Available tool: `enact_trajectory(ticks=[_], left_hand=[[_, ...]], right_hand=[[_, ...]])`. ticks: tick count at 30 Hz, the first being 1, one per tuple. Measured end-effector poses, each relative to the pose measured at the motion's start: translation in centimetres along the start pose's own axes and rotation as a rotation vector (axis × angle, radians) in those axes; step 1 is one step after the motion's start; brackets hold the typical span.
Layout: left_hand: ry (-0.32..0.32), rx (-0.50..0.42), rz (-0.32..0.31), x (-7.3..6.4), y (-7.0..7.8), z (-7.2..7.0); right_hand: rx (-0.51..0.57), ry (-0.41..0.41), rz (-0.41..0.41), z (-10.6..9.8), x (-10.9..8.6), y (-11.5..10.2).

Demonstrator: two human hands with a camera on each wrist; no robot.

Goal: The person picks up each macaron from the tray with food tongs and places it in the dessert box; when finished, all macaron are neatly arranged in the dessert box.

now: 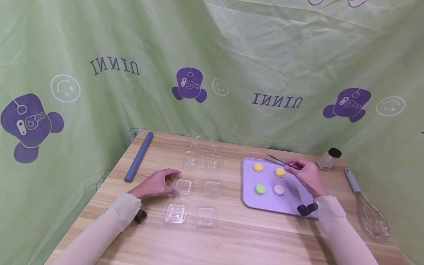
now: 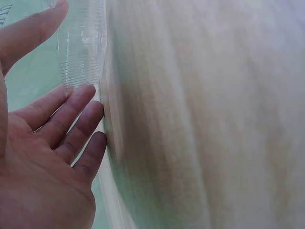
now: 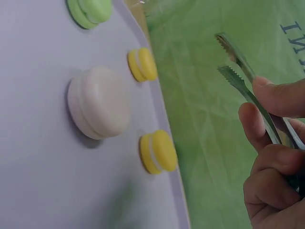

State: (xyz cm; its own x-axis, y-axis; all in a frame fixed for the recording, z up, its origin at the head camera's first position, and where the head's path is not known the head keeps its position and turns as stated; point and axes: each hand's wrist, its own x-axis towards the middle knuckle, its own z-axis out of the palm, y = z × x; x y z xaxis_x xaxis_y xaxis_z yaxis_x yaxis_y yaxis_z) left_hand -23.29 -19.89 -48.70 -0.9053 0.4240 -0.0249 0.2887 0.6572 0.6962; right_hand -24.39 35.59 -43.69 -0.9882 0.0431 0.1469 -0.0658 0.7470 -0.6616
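My left hand (image 1: 158, 183) is beside a small clear plastic box (image 1: 183, 186), its thumb and loosely bent fingers spread around the box's left end. In the left wrist view the ribbed box wall (image 2: 82, 52) shows between thumb and fingers. My right hand (image 1: 308, 176) holds metal tongs (image 3: 255, 90) with serrated tips, spread apart with nothing between them, above the back of a lilac tray (image 1: 249, 200). On the tray lie two yellow macarons (image 1: 258, 167), a green macaron (image 1: 260, 189) and a pale pink macaron (image 1: 278, 190).
More clear plastic boxes (image 1: 206, 216) stand in the table's middle, with rounded clear pieces (image 1: 213, 163) behind. A blue rod (image 1: 139, 156) lies at the left. At the right are a jar with a black lid (image 1: 329, 160) and a whisk (image 1: 369, 209). Green curtain (image 1: 225, 48) surrounds the table.
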Motion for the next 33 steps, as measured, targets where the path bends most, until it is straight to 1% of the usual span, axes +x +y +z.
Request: enact_trajectory(ticks=[4,9,11,14,19,22,24,27,33], left_hand=[[0.003,0.006,0.005,0.1,0.0,0.1],[0.005,0.004,0.01,0.0,0.2,0.0],[0.008,0.003,0.019,0.0,0.1,0.0],[0.012,0.005,0.03,0.0,0.1,0.0],[0.014,-0.002,0.016,0.0,0.2,0.0],[0.008,-0.003,0.014,0.0,0.2,-0.1],[0.004,-0.012,0.002,0.0,0.3,-0.1],[0.004,-0.019,0.004,0.0,0.3,-0.1],[0.008,-0.016,0.012,-0.1,0.2,0.0]], right_hand=[[-0.084,-0.047,0.002,1.0,0.4,0.4],[-0.187,-0.083,0.003,1.4,0.7,0.6],[-0.19,-0.099,0.003,1.5,0.8,0.6],[-0.16,-0.13,0.004,1.7,1.0,0.5],[-0.1,-0.169,-0.017,2.5,1.4,0.7],[-0.086,-0.185,-0.029,2.9,1.6,0.9],[-0.09,-0.187,-0.037,3.2,1.7,1.0],[-0.114,-0.179,-0.046,3.5,1.8,1.0],[-0.129,-0.155,-0.028,3.7,2.0,0.8]])
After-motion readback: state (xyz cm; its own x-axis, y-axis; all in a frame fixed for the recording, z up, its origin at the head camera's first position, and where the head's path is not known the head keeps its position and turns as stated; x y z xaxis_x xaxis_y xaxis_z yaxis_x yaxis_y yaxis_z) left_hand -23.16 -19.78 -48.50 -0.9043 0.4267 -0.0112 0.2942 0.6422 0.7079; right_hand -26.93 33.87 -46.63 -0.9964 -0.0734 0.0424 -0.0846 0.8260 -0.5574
